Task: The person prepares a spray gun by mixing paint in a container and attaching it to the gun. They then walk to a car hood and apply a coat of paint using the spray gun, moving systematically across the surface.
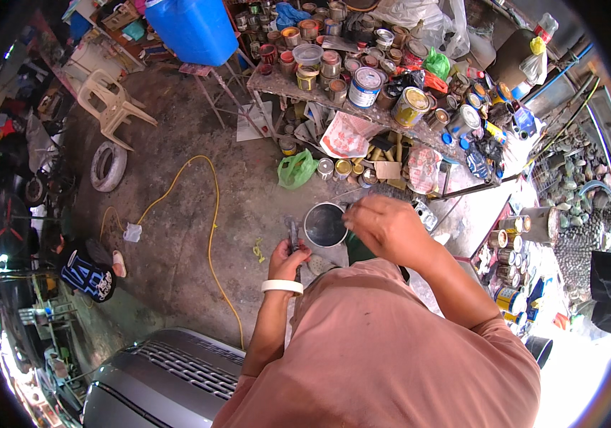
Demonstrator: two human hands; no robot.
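A round container [325, 225] with a pale rim and a dark inside is in front of my body. My left hand [289, 261], with a white band at its wrist, is closed around a slim dark grey tool [293, 234] just left of the container. The tool's lower part is hidden, so its kind is unclear. My right hand [385, 227] is at the container's right rim, its fingers curled and pinched together. Whatever those fingers hold, if anything, is hidden. A greyish round piece [317, 265] shows below the container, close to my left hand.
A cluttered bench [284, 89] of paint cans stands ahead, with a green plastic bag [297, 170] before it. A yellow cord [214, 214] crosses the floor. A grey car [155, 378] is at lower left, and a person [91, 271] is beyond it. More cans [511, 253] stand right.
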